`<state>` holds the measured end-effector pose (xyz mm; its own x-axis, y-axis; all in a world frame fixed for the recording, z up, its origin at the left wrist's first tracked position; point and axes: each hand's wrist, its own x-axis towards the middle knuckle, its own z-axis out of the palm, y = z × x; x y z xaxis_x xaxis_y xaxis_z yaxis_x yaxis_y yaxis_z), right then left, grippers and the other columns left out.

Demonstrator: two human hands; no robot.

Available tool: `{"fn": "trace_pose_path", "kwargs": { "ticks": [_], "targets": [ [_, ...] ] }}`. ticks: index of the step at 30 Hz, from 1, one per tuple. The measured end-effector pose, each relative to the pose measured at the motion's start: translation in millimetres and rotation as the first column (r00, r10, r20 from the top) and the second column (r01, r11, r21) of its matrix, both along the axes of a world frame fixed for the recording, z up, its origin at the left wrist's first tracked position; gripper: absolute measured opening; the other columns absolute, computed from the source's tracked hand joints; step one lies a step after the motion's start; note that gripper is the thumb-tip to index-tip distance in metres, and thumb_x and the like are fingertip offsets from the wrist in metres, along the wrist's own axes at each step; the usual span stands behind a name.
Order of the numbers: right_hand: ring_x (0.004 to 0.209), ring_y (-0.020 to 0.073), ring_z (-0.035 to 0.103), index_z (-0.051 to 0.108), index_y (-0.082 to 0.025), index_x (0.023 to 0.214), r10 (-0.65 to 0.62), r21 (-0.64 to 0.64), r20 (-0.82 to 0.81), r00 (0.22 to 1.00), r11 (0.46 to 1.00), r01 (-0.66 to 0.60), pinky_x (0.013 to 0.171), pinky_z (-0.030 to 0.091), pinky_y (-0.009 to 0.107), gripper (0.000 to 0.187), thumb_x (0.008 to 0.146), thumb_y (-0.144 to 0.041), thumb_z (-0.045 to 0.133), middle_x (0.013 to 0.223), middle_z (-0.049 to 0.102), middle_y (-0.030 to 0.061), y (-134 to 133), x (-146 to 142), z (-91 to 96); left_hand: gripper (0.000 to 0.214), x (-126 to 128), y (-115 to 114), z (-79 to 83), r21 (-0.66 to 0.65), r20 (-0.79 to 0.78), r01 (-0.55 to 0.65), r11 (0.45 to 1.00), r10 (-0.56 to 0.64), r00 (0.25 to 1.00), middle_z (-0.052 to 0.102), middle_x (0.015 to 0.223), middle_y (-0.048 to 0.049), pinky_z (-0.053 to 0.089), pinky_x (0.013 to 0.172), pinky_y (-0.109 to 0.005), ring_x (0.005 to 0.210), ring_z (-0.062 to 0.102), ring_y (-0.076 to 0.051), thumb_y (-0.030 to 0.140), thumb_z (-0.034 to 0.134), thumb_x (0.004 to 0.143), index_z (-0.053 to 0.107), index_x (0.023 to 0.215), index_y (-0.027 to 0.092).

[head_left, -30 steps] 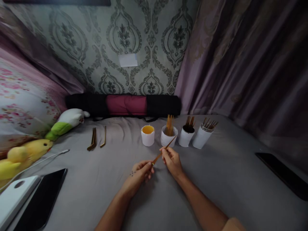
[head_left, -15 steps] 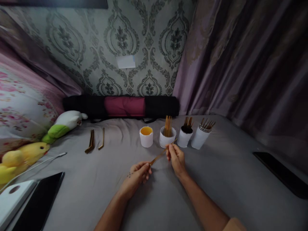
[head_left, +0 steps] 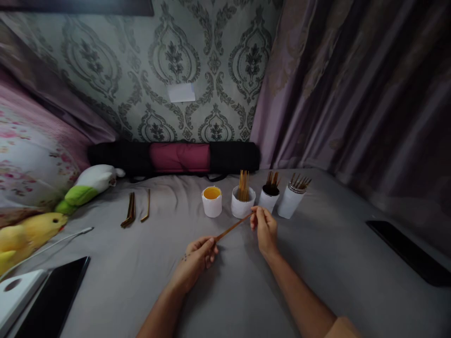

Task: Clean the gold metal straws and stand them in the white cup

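Observation:
A slim golden-brown straw (head_left: pixel 233 228) slants between my two hands above the bed. My left hand (head_left: pixel 198 258) pinches its lower end between thumb and fingers. Around the upper end my right hand (head_left: pixel 265 231) is closed, hiding the tip. Just beyond the right hand stands a white cup (head_left: pixel 242 208) with several upright golden straws (head_left: pixel 244 185). Left of it sits a white cup with a yellow inside (head_left: pixel 212 206). To the right are a white cup with a dark inside (head_left: pixel 268 201) and a taller white container (head_left: pixel 291 203), both holding thin sticks.
Bent golden straws (head_left: pixel 129 211) lie in a bunch at left, beside a single bent one (head_left: pixel 146 206). Plush toys (head_left: pixel 93 185), a cable (head_left: pixel 66 238) and a black tablet-like slab (head_left: pixel 56 295) are further left. A dark phone-like slab (head_left: pixel 408 251) lies right. A black-and-maroon roll (head_left: pixel 179 157) lines the wall.
My right hand has moved slightly right, up along the straw to its far end. More of the straw's middle now shows. The camera view has shifted a little.

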<state>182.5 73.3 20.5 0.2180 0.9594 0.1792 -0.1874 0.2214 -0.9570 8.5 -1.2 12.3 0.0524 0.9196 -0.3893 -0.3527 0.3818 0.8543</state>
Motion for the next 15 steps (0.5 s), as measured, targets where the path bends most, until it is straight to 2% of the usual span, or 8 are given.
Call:
{"fn": "trace_pose_path", "kwargs": {
  "ticks": [7,15],
  "targets": [
    [0.042,0.0056,0.040,0.055,-0.015,0.080,-0.040,-0.020,-0.022,0.999,0.999,0.040,0.038,0.030,0.018,0.031,0.077,-0.045,0.047,0.056,0.048,-0.0026,3.7,1.2,-2.0,0.033,-4.0,2.2,-6.3,-0.007,0.091,-0.041,0.999,0.042,0.995,0.055,0.065,-0.0002,0.033,0.047,-0.017,0.050,0.046,-0.004,0.038,0.062,0.067,0.054,0.087,0.014],
    [0.043,0.0054,0.040,0.054,-0.016,0.080,-0.010,-0.029,-0.077,0.997,1.000,0.008,0.038,0.030,0.018,0.029,0.075,-0.044,0.049,0.059,0.050,-0.0023,4.1,0.1,-0.8,0.033,-5.0,3.3,-9.1,0.008,0.091,-0.057,0.998,0.056,0.994,0.056,0.067,-0.0008,0.033,0.047,-0.017,0.051,0.048,-0.005,0.039,0.063,0.066,0.054,0.087,0.015]
  ]
}}
